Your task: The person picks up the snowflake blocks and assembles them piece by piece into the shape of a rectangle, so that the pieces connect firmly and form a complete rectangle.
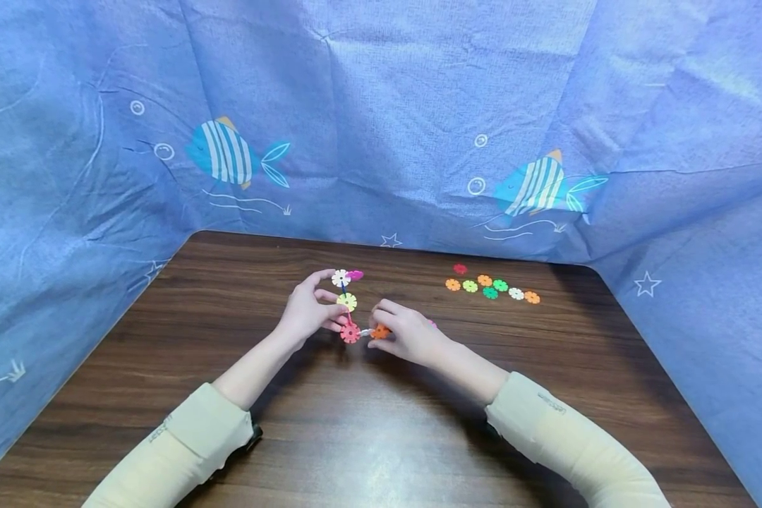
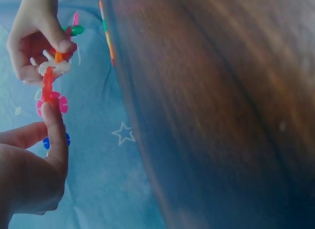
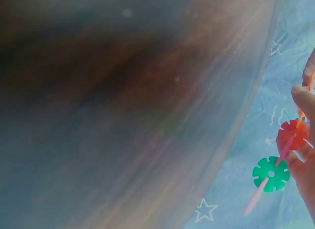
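Note:
A chain of notched plastic flower discs is held up between my two hands over the table. My left hand (image 1: 305, 310) pinches it beside the yellow disc (image 1: 347, 302) and the coral-red disc (image 1: 350, 332). At its upper end a white disc (image 1: 340, 278) joins a magenta disc (image 1: 355, 275). Thumb and fingers of my right hand (image 1: 413, 335) grip the orange disc (image 1: 379, 331), which adjoins another white disc (image 1: 365, 332). In the right wrist view, a red disc (image 3: 294, 133) and a green disc (image 3: 266, 182) continue the chain past that hand.
Several loose discs, among them a red disc (image 1: 460, 269), a dark green disc (image 1: 490, 293) and an orange disc (image 1: 532, 298), lie at the back right of the brown wooden table (image 1: 381, 423). A blue fish-print curtain (image 1: 381, 141) hangs behind the table.

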Available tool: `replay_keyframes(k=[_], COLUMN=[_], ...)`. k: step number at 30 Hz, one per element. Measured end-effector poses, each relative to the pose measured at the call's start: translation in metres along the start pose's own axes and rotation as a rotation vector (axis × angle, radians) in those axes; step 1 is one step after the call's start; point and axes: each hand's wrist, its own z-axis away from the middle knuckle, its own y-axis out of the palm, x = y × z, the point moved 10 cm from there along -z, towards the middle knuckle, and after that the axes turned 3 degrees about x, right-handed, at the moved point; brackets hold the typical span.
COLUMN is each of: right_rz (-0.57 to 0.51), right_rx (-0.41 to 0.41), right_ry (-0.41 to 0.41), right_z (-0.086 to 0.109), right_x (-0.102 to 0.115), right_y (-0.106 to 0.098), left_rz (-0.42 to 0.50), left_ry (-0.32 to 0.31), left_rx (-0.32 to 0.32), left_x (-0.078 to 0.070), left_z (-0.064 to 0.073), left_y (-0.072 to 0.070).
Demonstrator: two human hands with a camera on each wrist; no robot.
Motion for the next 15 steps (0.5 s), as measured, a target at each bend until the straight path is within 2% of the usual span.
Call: replay_keyframes(k=[6,15], right_rz=[-0.028,-0.042], right_rx=[0.089,0.227], right_ry=[0.028,0.048], right_z=[0.01,0.027], right_x=[-0.003,-0.004], right_y=[0.005,0.022], left_rz=[-0.04,-0.123], left_ry=[-0.005,-0.076], left_rx=[0.053,0.18], left_x=[0.005,0.022], left_z=[-0.001,-0.006], left_y=[0.013,0.037])
